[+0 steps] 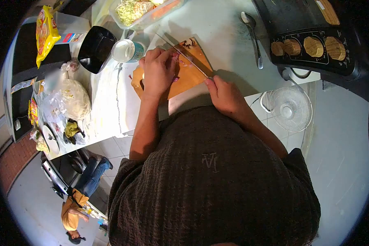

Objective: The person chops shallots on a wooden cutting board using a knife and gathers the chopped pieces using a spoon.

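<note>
My right hand point(225, 95) is wrapped round the handle of a knife point(189, 60), whose thin blade slants up and left over an orange-brown cutting board point(188, 78). My left hand point(159, 71) rests on the board, left of the blade, its fingers bent and pressed together over small purple-pink pieces point(176, 57) that look like onion. More such bits lie close to the blade and below my fingers. Dark scraps point(189, 42) sit at the board's far corner. What is under my left palm is hidden.
Beyond the board stand a glass point(123, 51), a black bowl point(96, 49) and a container of shredded vegetables point(135, 14). A spoon point(254, 39) and a black appliance point(311, 45) are right. Plastic bags point(74, 98) lie left. A strainer point(290, 109) is lower right; another person point(71, 215) is lower left.
</note>
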